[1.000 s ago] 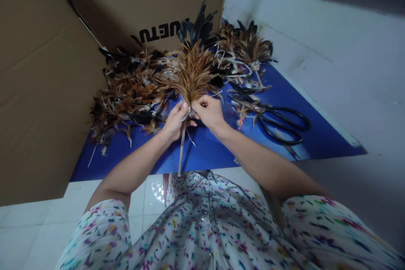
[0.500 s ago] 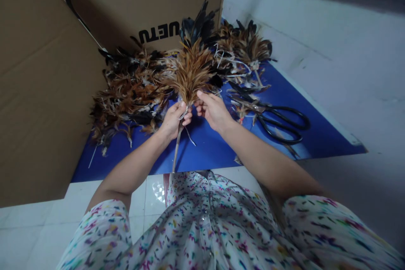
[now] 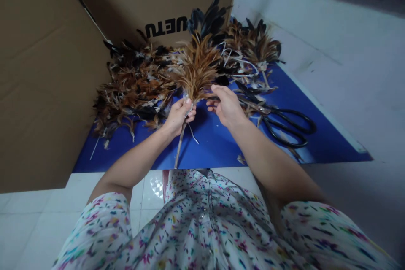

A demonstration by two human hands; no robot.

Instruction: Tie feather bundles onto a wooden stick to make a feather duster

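Observation:
My left hand (image 3: 179,114) is closed round the neck of a feather duster (image 3: 199,65), where the feathers meet its thin stick (image 3: 180,147). Brown feathers fan out above the hand, with dark bluish-black ones at the top. A loose white string end (image 3: 194,134) hangs below my left fingers. To the right of the duster's base, my right hand (image 3: 226,104) has its thumb stretched out and its fingers loosely curled, apart from the thumb. Brown feather tips show by its fingertips; I see nothing plainly gripped there.
A heap of loose brown and black feathers (image 3: 136,80) spreads left of the duster. Large black-handled scissors (image 3: 286,126) lie to the right on the blue tabletop (image 3: 215,147). Another feather bundle (image 3: 261,46) rests at the back right. Cardboard (image 3: 126,4) stands behind; a wall (image 3: 341,71) borders the right.
My right hand has drawn away from the duster's neck, a little to the right. My left hand keeps its hold. The whole view has shifted slightly.

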